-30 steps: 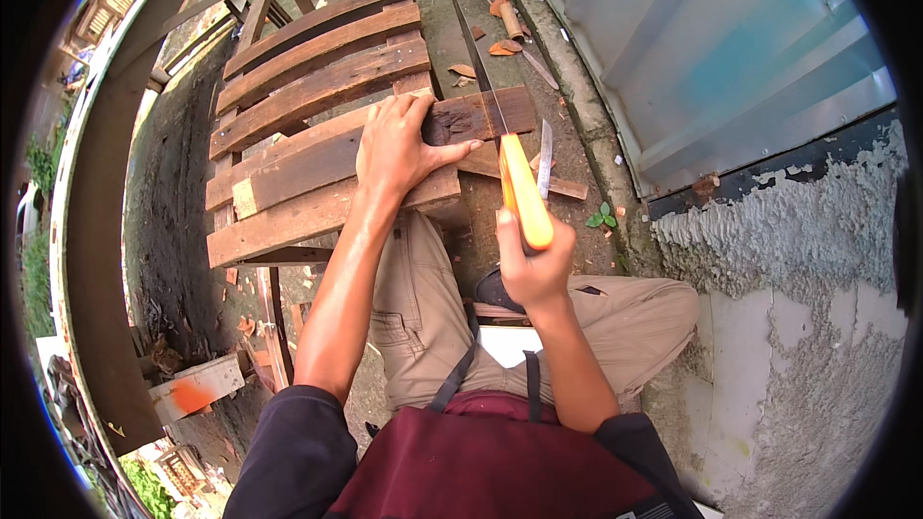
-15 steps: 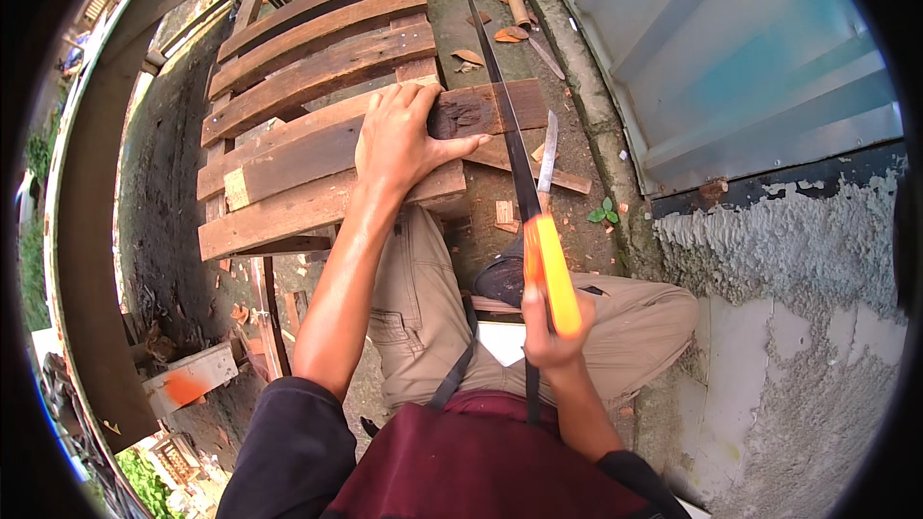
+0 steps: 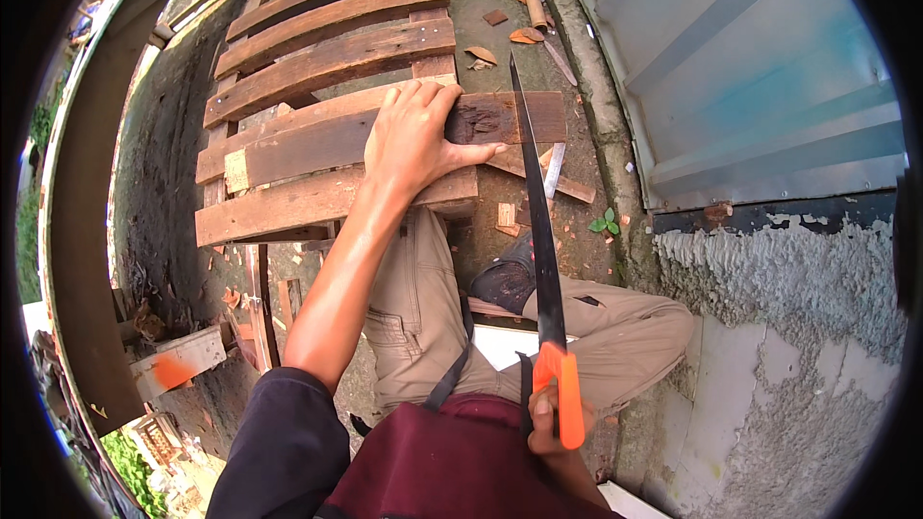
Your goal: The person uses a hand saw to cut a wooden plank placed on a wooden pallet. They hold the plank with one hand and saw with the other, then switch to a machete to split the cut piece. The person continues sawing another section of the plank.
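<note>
At the left, the slatted wooden counter [image 3: 327, 75] carries your dark board [image 3: 486, 121], which lies across its near part with the right end jutting past the counter's edge. The board should feel stiff and fairly light, with a dry, rough face that gives good grip; the gouged patch right of your hand looks weaker and may splinter, so hold it on the sounder wood over the slats. Your left hand [image 3: 411, 135] is spread wide there, fingers toward the far edge and thumb stretched right along the near side.

Farther right, the saw [image 3: 540, 221] crosses the overhanging end. Its long, thin blade likely flexes and could buckle if pushed hard, so the orange handle is the place to take hold, clear of the teeth. Your right hand [image 3: 545, 428] is wrapped around that handle, near your lap. Whether the teeth sit in a cut is too fine to tell.

Compared with half a second ago, your right hand and the handle have drawn nearer to you, and less blade reaches beyond the board's far edge. Your left hand keeps the same place on the board.
</note>
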Motion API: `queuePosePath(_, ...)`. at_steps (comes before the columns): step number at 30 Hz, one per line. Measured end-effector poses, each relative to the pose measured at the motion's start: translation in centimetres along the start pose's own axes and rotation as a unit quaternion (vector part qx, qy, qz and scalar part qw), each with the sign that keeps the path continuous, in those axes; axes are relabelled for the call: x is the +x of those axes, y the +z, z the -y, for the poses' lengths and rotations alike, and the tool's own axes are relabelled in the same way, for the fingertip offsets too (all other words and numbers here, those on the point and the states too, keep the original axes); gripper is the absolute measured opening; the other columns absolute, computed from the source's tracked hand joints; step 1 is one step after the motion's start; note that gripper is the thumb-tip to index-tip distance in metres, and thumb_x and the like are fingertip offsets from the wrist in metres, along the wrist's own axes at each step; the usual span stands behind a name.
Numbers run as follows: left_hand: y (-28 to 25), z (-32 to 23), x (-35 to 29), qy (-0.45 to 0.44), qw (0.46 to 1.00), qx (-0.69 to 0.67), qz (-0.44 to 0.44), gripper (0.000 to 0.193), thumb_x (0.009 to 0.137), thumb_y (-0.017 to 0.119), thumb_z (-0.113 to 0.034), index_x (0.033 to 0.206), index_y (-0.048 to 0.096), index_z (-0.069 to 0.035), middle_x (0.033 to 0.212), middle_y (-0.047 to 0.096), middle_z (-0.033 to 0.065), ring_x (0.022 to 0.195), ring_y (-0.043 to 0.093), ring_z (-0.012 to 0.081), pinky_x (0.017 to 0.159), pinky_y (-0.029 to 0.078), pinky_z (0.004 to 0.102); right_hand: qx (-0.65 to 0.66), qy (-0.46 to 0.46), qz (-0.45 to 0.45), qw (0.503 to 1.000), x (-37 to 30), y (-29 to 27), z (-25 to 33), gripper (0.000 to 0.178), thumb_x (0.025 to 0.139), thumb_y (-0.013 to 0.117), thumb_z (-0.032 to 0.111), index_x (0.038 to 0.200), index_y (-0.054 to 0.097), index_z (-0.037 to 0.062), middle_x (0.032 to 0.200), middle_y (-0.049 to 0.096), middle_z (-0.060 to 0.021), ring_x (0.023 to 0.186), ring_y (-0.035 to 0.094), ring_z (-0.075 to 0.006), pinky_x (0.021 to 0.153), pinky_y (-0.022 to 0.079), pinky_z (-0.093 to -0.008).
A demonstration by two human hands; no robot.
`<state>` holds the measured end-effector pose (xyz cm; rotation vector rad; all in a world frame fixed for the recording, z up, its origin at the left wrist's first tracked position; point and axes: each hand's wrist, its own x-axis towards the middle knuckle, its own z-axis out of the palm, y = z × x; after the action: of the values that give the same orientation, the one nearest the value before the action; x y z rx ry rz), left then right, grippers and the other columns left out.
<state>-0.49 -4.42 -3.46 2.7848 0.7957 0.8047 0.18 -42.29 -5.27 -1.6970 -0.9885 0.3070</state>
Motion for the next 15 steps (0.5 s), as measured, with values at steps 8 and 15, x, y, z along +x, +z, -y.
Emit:
queuePosePath(8, 0.2, -0.3, 1.2, -0.001, 1.0, 0.003, 0.004, 0.077, 0.063, 0.089, -0.056, 0.113, 0.071, -0.001, 0.107, 0.069, 0.0154, 0.106, 0.063, 0.0331, 0.096, 0.048, 0.0428, 0.144, 0.047, -0.086, 0.985, 19.1, 7.0, -1.0, 0.01, 0.091, 0.066, 0.006, 0.085, 0.064, -0.0018, 0.059, 0.056, -0.0077, 0.049, 0.056, -0.0139, 0.049, 0.041, -0.032)
queuePosePath(15, -0.2, 0.1, 0.4, -0.016, 1.0, -0.006, 0.015, 0.075, 0.06, 0.09, -0.054, 0.11, 0.071, 0.0, 0.11, 0.069, 0.0131, 0.104, 0.063, 0.0322, 0.097, 0.048, 0.0429, -0.04, -0.017, -0.008, 0.999, -0.2, 0.8, 0.3, 0.012, 0.088, 0.056, 0.004, 0.08, 0.061, -0.0036, 0.057, 0.055, -0.0058, 0.049, 0.056, -0.0169, 0.064, 0.055, -0.0304)
